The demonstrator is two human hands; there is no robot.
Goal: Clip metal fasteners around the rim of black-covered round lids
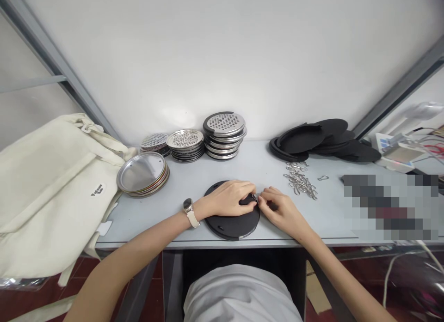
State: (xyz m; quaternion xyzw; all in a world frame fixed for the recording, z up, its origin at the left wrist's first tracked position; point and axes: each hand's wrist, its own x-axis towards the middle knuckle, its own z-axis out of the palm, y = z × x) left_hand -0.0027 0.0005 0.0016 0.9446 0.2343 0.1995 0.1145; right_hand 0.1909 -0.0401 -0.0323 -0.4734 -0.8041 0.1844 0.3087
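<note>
A round black disc (232, 227) lies flat near the table's front edge, with small raised tabs and a silvery strip on its lower right rim. My left hand (231, 198), a watch on its wrist, rests across it, fingers and thumb curled round a black part at the right edge. Beside that edge, my right hand (279, 209) is pinched closed on a small silvery metal clip (255, 197), mostly hidden by the fingers. Several loose metal clips (301, 182) form a pile to the right, and a single clip (323, 178) lies apart from them.
Behind my hands stand stacks of perforated metal grater discs (185, 139), (225, 123) and a stack of plain metal plates (142, 172). More black discs (305, 139) are heaped at the back right. A cream bag (52, 183) fills the left; chargers and cables (402, 148) are far right.
</note>
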